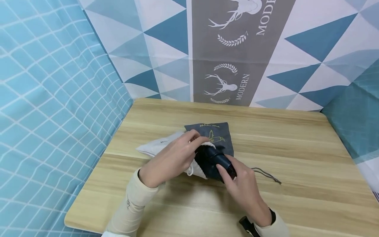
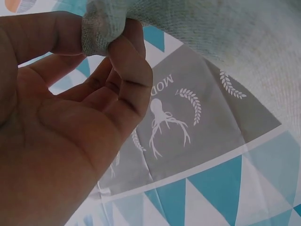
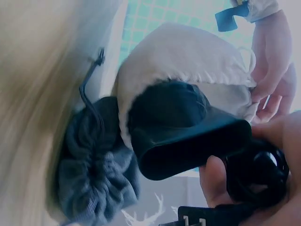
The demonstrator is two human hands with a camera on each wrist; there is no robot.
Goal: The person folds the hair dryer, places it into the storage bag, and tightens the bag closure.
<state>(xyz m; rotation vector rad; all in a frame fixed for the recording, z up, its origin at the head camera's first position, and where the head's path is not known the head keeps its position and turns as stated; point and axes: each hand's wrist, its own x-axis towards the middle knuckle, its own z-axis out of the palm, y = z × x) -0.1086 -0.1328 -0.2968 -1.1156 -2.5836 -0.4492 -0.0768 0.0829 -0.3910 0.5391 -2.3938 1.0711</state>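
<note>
A black hair dryer [image 1: 217, 157] sits partly inside a white drawstring bag [image 1: 160, 142] near the middle of the table. My right hand [image 1: 244, 181] grips the dryer's dark handle, thumb on the near side. In the right wrist view the flat, wide nozzle [image 3: 195, 147] pokes out of the bag's gathered mouth. My left hand [image 1: 177, 154] is at the mouth of the white bag; in the left wrist view its thumb and fingers pinch the cloth rim [image 2: 101, 35]. The bag hides the rest of the dryer.
Behind the white bag lies a grey drawstring bag [image 1: 223, 128] with a yellow hair-dryer print, its cord [image 1: 267, 174] trailing right on the wooden table [image 1: 296, 144]. Patterned cloth [image 1: 165, 39] hangs at the back, and blue checked cloth [image 1: 44, 98] along the left.
</note>
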